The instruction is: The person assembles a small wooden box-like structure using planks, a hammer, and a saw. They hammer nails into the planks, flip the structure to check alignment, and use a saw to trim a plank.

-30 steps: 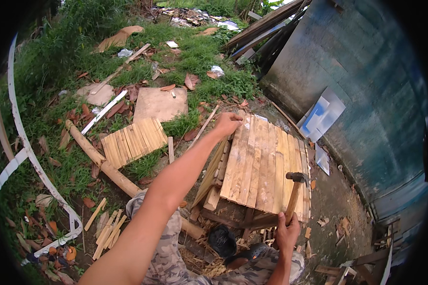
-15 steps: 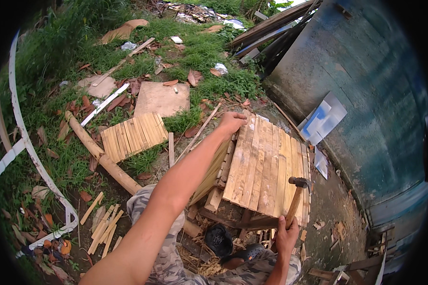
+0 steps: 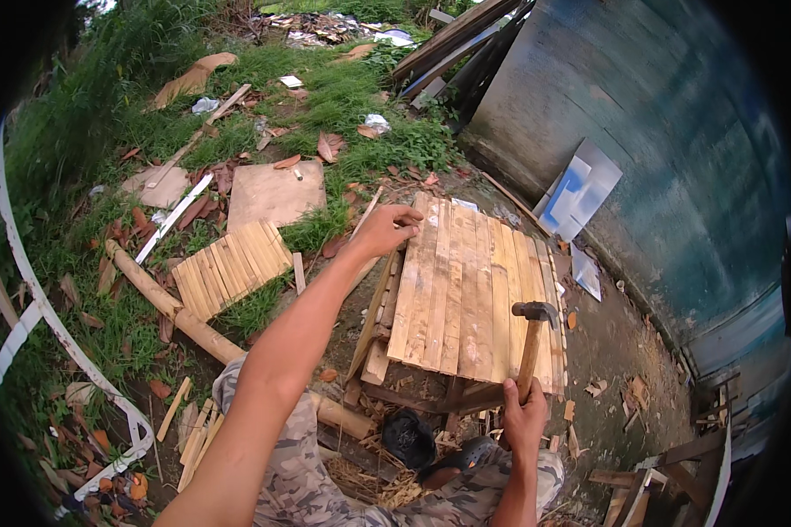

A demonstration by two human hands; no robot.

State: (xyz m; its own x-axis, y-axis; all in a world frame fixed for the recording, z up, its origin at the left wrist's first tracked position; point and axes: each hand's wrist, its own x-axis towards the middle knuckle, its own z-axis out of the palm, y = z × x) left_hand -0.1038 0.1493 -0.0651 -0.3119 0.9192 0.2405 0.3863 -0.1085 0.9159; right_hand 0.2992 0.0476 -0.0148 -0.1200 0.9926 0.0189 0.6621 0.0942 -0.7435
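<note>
My right hand (image 3: 525, 415) is wrapped round the wooden handle of a hammer (image 3: 531, 347). The hammer's dark metal head points up, over the near right part of a slatted wooden panel (image 3: 466, 285). Pale, narrow strips laid side by side form this panel, which sits as a sloping top on a low wooden frame (image 3: 453, 395). At the panel's far left corner is my left hand (image 3: 391, 230), its fingers bent and slightly apart, fingertips by the edge. Nothing shows in that hand. Much of the frame beneath is hidden by the panel.
A smaller slatted panel (image 3: 233, 268) lies left, beside a bamboo pole (image 3: 171, 307). Loose strips (image 3: 198, 439) lie near left. A flat board (image 3: 277, 193) rests on the grass. A black plastic bag (image 3: 408, 437) sits between my legs. A wall (image 3: 624, 132) stands right.
My left hand has loosened at the panel's far left corner, its fingers now further apart. The hammer stays in my right hand. The whole view has shifted slightly.
</note>
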